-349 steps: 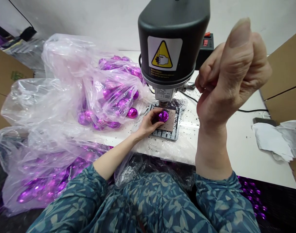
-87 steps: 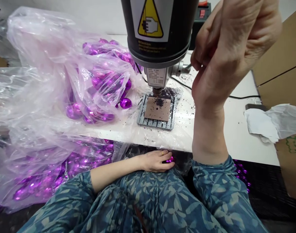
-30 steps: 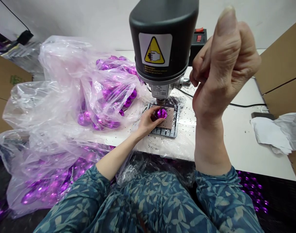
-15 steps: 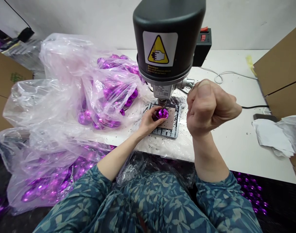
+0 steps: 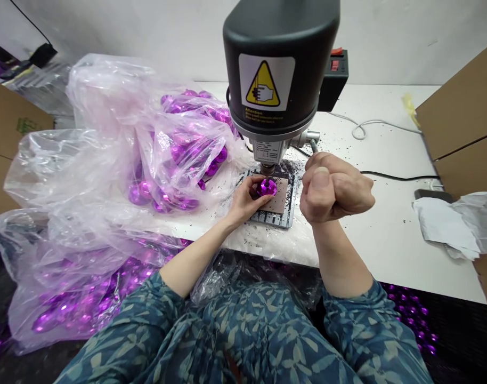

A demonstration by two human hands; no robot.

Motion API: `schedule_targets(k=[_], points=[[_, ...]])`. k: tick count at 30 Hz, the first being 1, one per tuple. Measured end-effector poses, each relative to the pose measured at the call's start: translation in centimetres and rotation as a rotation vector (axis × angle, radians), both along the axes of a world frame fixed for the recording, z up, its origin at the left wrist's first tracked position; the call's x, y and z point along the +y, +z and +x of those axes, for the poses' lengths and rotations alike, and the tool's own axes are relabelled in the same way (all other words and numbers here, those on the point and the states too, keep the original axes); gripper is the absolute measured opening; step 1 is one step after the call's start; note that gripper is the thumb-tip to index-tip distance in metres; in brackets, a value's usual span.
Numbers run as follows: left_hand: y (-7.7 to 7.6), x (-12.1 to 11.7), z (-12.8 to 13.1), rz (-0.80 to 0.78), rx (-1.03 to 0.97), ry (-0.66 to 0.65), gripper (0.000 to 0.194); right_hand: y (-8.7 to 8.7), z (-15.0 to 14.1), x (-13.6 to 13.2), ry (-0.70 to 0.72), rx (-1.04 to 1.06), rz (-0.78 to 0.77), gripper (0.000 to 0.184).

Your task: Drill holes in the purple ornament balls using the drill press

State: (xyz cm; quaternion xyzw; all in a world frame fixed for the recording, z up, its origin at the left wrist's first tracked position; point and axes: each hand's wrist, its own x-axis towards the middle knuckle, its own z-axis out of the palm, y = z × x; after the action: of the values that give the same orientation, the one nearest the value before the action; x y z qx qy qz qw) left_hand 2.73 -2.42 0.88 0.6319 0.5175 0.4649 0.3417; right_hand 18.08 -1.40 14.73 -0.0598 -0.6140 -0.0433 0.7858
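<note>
My left hand [image 5: 245, 198] holds a purple foil-wrapped egg [image 5: 267, 187] down on the brown pad [image 5: 282, 198] of a slotted metal plate [image 5: 272, 218]. The egg sits just below the bit of a black-headed bench drill [image 5: 277, 69], and the bit's tip is hidden or nearly touching it. My right hand [image 5: 333, 192] is a tight fist beside the drill, closed around the lower end of the drill's feed lever [image 5: 314, 145]. The lever's grip is mostly hidden inside my fingers.
Clear plastic bags [image 5: 107, 160] full of purple foil eggs heap left of the drill and spill towards my lap. Black flecks litter the white table [image 5: 387, 234]. Cardboard box flaps [image 5: 463, 133], crumpled white paper [image 5: 447, 224], a switch box and cables lie to the right.
My right fist has swung down and left from its raised position, bringing the lever with it. My left hand, earlier down at my lap, now holds the egg on the plate.
</note>
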Motion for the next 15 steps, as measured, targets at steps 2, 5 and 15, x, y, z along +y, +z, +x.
schedule_targets(k=[2, 5, 15], points=[[0.0, -0.1, 0.1, -0.013, -0.011, 0.023, 0.050, -0.1, 0.1, 0.1, 0.012, -0.016, 0.037, 0.048], [0.0, -0.2, 0.2, -0.037, -0.006, 0.041, 0.051, -0.1, 0.2, 0.1, 0.012, -0.046, 0.056, 0.046], [0.3, -0.2, 0.2, -0.059, -0.023, 0.038, 0.051, -0.8, 0.6, 0.3, 0.030, -0.127, 0.151, 0.047]])
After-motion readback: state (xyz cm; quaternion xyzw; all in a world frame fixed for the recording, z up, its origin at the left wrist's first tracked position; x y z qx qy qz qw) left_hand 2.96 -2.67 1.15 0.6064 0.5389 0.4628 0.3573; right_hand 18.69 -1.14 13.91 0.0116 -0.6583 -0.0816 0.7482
